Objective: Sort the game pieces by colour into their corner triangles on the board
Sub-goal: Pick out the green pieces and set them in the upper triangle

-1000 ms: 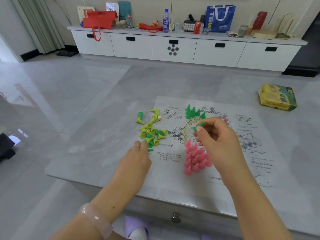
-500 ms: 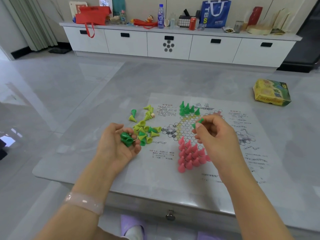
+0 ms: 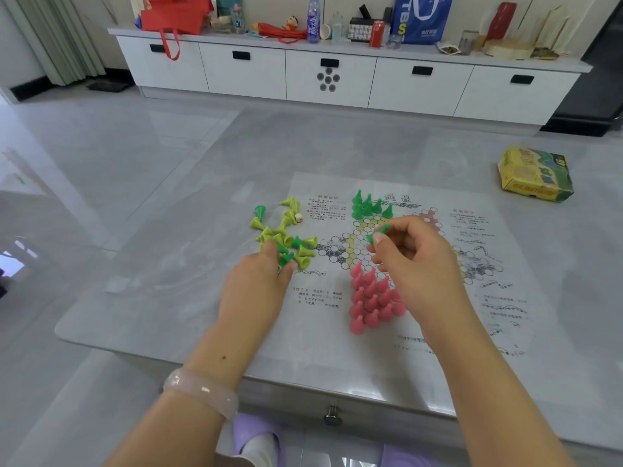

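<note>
Grey marble table (image 3: pixel 168 281) is stretching out under my arms, with a white sideboard (image 3: pixel 330 75) standing far beyond my fingers. Lying beneath both my hands is the paper board (image 3: pixel 438 325), and a yellow box (image 3: pixel 534 175) is sitting well off past my right hand. Pink pieces (image 3: pixel 371 301) are standing packed together just below my right fingers; dark green pieces (image 3: pixel 369 205) are standing in a cluster just beyond them. My right hand (image 3: pixel 414 267) is pinching one green piece (image 3: pixel 377 232) between thumb and forefinger above the board's middle. My left hand (image 3: pixel 253 291) is reaching into the loose pile (image 3: pixel 286 237) of yellow-green and green pieces, fingertips curling onto green ones; whether they are gripping, I cannot tell.
</note>
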`<action>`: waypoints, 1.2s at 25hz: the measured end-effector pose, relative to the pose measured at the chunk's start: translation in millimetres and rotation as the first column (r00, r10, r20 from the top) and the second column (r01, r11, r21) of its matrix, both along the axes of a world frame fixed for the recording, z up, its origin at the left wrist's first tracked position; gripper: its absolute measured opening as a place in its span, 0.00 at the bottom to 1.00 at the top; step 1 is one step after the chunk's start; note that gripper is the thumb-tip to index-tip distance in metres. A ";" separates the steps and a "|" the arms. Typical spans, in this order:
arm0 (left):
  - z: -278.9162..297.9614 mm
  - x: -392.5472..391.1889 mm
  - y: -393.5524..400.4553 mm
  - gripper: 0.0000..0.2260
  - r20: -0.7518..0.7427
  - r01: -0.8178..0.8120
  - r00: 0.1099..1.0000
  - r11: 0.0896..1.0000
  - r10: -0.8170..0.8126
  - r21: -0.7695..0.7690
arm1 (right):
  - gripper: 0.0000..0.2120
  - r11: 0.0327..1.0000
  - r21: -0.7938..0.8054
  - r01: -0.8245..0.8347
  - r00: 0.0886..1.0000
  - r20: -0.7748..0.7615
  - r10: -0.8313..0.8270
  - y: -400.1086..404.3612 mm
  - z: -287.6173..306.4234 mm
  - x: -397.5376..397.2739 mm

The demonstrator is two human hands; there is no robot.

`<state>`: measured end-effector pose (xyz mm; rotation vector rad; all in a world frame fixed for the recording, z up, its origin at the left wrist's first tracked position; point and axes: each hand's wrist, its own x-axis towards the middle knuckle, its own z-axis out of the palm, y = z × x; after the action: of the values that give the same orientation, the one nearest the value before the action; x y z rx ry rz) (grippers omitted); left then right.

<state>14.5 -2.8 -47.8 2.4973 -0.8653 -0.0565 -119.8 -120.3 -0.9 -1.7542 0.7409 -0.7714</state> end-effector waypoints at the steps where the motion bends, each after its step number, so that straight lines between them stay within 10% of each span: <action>1: -0.3 1.2 -1.4 0.13 0.000 -0.006 1.000 1.000 0.006 0.015 | 0.06 1.000 0.005 -0.001 1.000 0.004 0.001 -0.4 -0.2 -0.3; 12: 5.4 4.6 -16.3 0.09 0.052 0.030 0.998 0.982 -0.041 0.185 | 0.07 1.000 0.014 0.003 1.000 0.015 -0.003 -1.5 -1.3 1.5; 23: 43.5 0.4 1.4 0.06 -0.227 -0.038 0.973 0.957 -0.030 -0.287 | 0.07 0.952 0.156 0.265 0.950 0.125 -0.285 -51.1 13.7 -18.4; 30: 48.3 -1.2 -2.1 0.04 -0.253 0.000 0.965 0.959 -0.075 -0.285 | 0.04 0.966 -0.245 0.083 0.931 -0.328 -0.163 -103.4 -21.3 24.5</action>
<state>13.4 -4.8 0.4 2.1466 -0.7519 -0.2518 -95.3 -223.7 -22.2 -2.0992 1.0405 -0.6569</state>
